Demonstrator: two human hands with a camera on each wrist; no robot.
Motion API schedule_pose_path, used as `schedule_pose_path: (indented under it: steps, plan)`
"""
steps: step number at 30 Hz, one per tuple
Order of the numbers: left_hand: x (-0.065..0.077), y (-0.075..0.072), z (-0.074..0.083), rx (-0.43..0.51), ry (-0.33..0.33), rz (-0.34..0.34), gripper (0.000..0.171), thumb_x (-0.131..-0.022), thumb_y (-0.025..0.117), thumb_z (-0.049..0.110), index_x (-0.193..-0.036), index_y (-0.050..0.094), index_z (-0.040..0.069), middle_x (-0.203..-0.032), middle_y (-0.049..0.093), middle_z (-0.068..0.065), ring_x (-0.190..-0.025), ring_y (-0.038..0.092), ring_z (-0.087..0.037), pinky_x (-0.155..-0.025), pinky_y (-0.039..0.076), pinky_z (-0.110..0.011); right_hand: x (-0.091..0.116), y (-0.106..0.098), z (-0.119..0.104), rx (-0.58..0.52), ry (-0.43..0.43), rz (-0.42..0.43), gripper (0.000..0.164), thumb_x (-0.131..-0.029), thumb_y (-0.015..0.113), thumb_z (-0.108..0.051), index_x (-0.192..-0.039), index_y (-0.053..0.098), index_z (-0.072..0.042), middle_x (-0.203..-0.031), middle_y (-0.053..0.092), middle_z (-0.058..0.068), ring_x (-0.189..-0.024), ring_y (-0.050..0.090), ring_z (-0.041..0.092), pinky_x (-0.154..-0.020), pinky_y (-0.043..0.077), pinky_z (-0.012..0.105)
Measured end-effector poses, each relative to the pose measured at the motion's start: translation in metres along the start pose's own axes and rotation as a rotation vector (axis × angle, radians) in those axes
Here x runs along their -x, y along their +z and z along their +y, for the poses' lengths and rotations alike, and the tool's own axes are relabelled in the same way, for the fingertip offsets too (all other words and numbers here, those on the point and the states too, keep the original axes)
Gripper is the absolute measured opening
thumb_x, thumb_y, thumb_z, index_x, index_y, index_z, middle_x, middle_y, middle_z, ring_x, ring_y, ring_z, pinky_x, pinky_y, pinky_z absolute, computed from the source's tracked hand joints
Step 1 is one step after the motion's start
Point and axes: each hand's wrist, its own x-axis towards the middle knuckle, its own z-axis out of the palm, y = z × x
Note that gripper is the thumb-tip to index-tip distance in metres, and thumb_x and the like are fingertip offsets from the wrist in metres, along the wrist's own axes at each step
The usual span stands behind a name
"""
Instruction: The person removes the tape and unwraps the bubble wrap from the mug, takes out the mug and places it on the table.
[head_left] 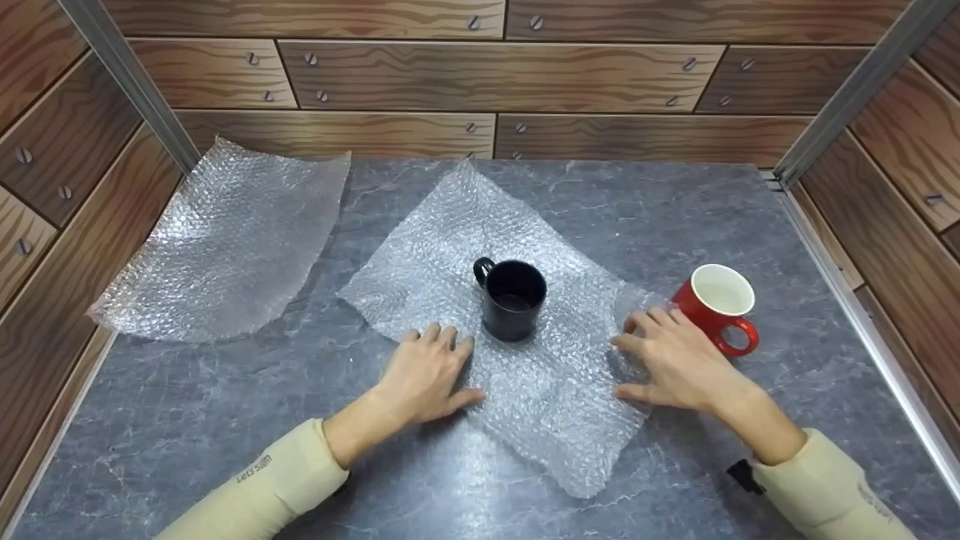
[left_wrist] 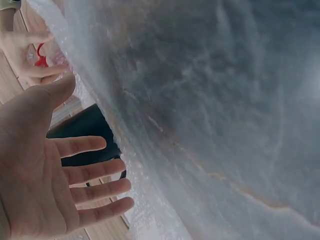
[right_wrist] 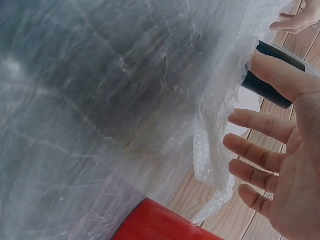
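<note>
A black mug (head_left: 514,311) stands upright near the middle of a sheet of bubble wrap (head_left: 544,405) that lies cornerwise on the table. My left hand (head_left: 427,375) is at the sheet's front left edge, its fingers spread and fairly straight, close to the mug. At the sheet's right side is my right hand (head_left: 679,364), fingers loosely bent at the wrap; in the right wrist view the fingers (right_wrist: 260,150) pinch nothing. Just beyond that hand stands a red mug (head_left: 701,307) with a white inside, its handle toward the right. The wrap's right corner lies partly under the right hand.
Another bubble wrap sheet (head_left: 240,240) lies at the back left of the grey marbled table (head_left: 225,420). Wood-patterned walls (head_left: 495,75) enclose the back and sides, with a metal rail (head_left: 877,337) along the right edge.
</note>
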Motion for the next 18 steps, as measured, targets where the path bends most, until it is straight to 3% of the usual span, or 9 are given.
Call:
schedule_pose_path:
  steps: [5,13,18]
  plan:
    - [0.001,0.004,0.002,0.0,-0.001,-0.04,0.083,-0.094,0.051,0.08,-0.146,0.06,0.016,-0.139,0.068,-0.013,-0.124,0.067,-0.031,-0.096,0.061,-0.047,-0.006,-0.006,-0.002,-0.002,-0.016,0.054,0.067,-0.076,0.085,-0.061,-0.121,0.077,-0.012,-0.115,0.069,0.012,-0.104,0.06,0.033,-0.091,0.052,0.05]
    - [0.001,0.005,0.003,0.006,-0.008,-0.036,0.083,-0.093,0.054,0.08,-0.144,0.061,0.015,-0.137,0.068,-0.013,-0.12,0.068,-0.032,-0.094,0.061,-0.048,-0.032,-0.02,-0.011,-0.012,-0.028,0.155,0.072,-0.081,0.081,-0.062,-0.131,0.072,-0.011,-0.119,0.07,0.012,-0.106,0.063,0.033,-0.085,0.051,0.046]
    - [0.001,0.006,0.004,0.009,-0.007,-0.035,0.082,-0.092,0.055,0.08,-0.143,0.062,0.015,-0.14,0.068,-0.014,-0.121,0.068,-0.033,-0.095,0.061,-0.049,-0.048,-0.027,-0.018,-0.042,-0.021,0.157,0.077,-0.084,0.077,-0.065,-0.138,0.068,-0.011,-0.125,0.069,0.013,-0.109,0.063,0.034,-0.088,0.053,0.048]
